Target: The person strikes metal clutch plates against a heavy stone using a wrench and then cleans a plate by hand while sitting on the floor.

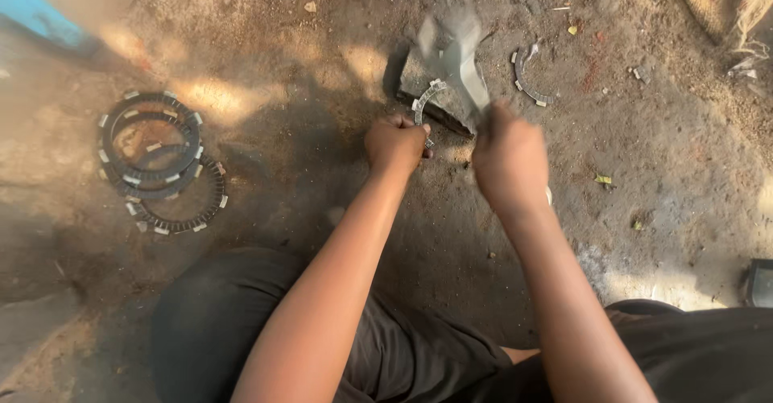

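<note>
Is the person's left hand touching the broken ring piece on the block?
Touching: the head view shows the left hand closed around the lower end of the broken ring piece.

A stack of toothed rings [157, 157] lies on the dirt floor [266, 41], near a blue edge [36, 12]

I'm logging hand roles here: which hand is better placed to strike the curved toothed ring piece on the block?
Probably the right hand: it grips the blurred grey metal hammer above the block, while the left hand pins the curved toothed ring piece.
</note>
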